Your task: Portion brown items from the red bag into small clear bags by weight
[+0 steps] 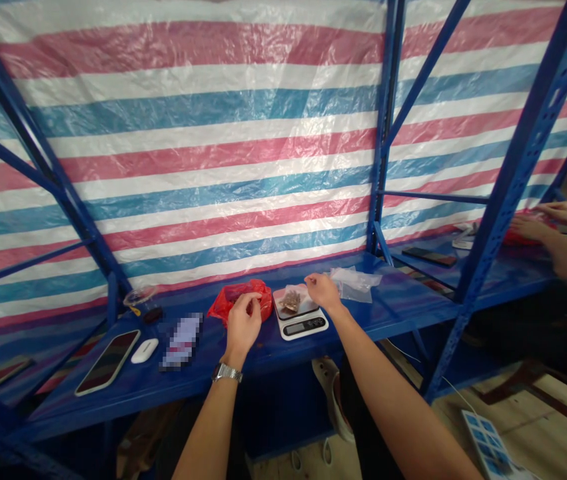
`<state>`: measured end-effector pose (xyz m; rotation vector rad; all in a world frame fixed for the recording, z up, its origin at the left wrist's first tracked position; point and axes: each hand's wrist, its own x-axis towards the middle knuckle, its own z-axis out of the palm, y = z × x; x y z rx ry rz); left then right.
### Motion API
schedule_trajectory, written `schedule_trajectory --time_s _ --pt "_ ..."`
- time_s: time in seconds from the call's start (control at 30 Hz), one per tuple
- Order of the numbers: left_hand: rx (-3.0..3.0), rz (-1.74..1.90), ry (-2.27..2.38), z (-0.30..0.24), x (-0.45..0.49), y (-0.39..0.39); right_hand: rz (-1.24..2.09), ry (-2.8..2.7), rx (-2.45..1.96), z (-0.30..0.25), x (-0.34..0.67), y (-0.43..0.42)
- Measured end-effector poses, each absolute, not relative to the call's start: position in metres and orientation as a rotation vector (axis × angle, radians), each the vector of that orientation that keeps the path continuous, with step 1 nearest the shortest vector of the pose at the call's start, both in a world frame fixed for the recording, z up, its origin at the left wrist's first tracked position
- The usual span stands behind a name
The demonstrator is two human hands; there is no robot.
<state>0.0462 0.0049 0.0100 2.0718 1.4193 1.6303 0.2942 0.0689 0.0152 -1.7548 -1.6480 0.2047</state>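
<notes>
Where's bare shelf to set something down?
Right of the white digital kitchen scale, below the clear plastic bag, the blue steel shelf is bare. Crowded: between the red plastic bag and scale, under the left hand and right hand.

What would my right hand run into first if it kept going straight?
Likely the brown bits on the white scale just ahead of your right hand, though depth is hard to judge.

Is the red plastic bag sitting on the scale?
No, the red plastic bag lies on the blue steel shelf, left of the digital scale.
</notes>
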Motion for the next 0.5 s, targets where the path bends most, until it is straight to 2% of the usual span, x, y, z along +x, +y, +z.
schedule_trajectory --time_s 0.5 --pt "2.111 1.586 1.394 0.013 0.044 -0.005 0.155 -1.717 -1.848 0.008 0.282 0.063"
